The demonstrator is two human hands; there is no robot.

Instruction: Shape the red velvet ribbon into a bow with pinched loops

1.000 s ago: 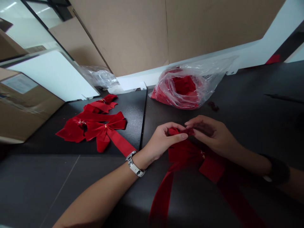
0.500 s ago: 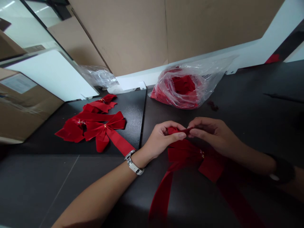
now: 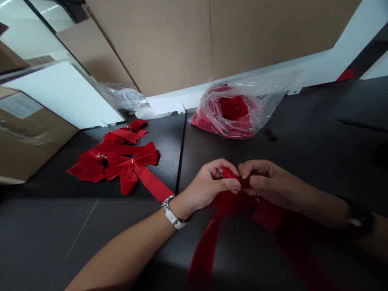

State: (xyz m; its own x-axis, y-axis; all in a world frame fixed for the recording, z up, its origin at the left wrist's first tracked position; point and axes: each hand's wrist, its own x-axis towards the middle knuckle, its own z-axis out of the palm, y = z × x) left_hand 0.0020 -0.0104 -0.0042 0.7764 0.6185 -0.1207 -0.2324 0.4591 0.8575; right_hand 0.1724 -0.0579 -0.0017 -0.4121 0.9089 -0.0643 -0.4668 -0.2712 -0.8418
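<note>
Pinching red fabric [image 3: 228,173], left fingers [image 3: 230,184], right fingers [image 3: 257,181], one bow [image 3: 235,199] beneath, one bag [image 3: 212,119] beyond

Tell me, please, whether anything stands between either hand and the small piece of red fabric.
Nothing visible does: the left hand and the right hand both pinch the red fabric directly. The red bow lies beneath, not between.

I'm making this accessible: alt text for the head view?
A person's left hand and right hand pinch red fabric over a red bow on a dark table. More red bows lie left, a red-filled clear plastic bag beyond.
</note>
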